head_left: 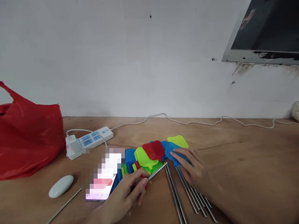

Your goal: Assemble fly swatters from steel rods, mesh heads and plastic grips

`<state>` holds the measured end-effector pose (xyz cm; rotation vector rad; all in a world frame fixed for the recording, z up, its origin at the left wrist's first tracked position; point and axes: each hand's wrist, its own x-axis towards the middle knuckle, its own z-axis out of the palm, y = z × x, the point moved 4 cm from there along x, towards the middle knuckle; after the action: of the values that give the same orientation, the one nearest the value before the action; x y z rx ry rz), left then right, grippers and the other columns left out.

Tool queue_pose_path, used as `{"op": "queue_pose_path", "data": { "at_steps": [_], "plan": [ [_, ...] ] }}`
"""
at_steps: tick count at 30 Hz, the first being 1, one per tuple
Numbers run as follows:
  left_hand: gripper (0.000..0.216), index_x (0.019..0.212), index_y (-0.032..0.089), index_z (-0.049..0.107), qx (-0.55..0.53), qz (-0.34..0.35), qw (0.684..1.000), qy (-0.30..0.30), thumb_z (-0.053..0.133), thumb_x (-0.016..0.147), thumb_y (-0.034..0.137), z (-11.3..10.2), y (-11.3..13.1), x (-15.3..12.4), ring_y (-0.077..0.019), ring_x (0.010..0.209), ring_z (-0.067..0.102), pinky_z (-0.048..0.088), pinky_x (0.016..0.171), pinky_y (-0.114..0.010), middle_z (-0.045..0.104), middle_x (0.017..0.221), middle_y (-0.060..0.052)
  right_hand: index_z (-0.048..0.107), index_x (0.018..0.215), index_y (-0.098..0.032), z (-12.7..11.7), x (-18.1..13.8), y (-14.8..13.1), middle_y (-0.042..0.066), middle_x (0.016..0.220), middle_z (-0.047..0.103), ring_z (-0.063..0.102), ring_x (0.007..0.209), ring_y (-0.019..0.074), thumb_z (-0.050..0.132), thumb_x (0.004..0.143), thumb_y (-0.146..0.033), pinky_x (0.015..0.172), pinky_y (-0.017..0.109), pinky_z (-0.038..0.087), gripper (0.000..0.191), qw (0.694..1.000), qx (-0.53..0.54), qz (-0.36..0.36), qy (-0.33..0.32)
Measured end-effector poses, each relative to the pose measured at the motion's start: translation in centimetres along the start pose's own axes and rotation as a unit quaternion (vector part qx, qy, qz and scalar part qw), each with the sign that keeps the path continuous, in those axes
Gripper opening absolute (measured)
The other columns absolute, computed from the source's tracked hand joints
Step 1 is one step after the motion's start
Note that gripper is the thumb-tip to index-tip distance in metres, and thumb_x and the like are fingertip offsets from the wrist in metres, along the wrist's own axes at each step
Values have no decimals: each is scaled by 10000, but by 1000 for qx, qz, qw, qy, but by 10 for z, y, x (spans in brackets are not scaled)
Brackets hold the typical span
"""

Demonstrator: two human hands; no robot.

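My left hand (132, 194) is closed around a thin metal rod (157, 171), whose tip points up and to the right. With its fingers on the mesh and its thumb near the lower edge, my right hand (193, 168) grips a blue fly swatter head (171, 151). Overlapping to its left are a red swatter head (154, 150) and a yellow-green one (143, 159); another yellow-green head (178, 140) lies behind it. Several metal rods (175, 193) lie below the heads. Coloured tubular handles (126, 169) are partly hidden behind my left hand.
A lit phone (105, 177), partly blurred, stands left of the handles. Further left are a white mouse-shaped object (61, 186), a power strip (95, 138) with a plugged-in charger (73, 147), and a red plastic bag (32, 137). A white cable (187, 123) runs along the wall.
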<state>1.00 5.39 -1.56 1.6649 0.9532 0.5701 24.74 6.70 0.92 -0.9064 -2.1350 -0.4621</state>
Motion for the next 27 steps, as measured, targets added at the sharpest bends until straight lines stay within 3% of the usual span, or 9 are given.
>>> {"op": "queue_pose_path", "data": {
  "at_steps": [3, 8, 16, 27],
  "plan": [
    [485, 971, 210, 487, -15, -9, 1000, -20, 367, 970, 680, 5, 1, -2, -45, 331, 362, 274, 295, -110, 520, 576, 73, 471, 1459, -249, 3, 0, -3, 105, 1269, 687, 602, 1180, 260, 433, 944, -58, 983, 460, 465, 550, 1000, 0, -9, -10],
    [476, 933, 207, 465, -24, -32, 999, -36, 365, 975, 670, 13, -1, -1, -46, 312, 397, 281, 311, -111, 564, 543, 65, 476, 1449, -230, 7, -5, -7, 75, 1245, 707, 619, 1094, 244, 462, 919, -10, 1076, 517, 363, 574, 998, -29, -10, -49],
    [471, 896, 204, 474, 4, -15, 1000, -23, 394, 970, 662, 15, -3, 1, -56, 319, 344, 261, 326, -125, 526, 470, 81, 510, 1423, -196, 7, -8, -7, 89, 1277, 678, 578, 1054, 252, 471, 891, 7, 1001, 469, 379, 570, 995, -74, -8, -60],
    [460, 908, 202, 487, 44, -11, 999, -22, 413, 965, 652, 11, -8, 3, -55, 319, 348, 257, 315, -124, 523, 476, 87, 558, 1358, -80, 10, -11, -18, 143, 1127, 687, 541, 958, 280, 473, 844, 0, 900, 459, 357, 527, 992, -91, -45, -75]
  ]
}}
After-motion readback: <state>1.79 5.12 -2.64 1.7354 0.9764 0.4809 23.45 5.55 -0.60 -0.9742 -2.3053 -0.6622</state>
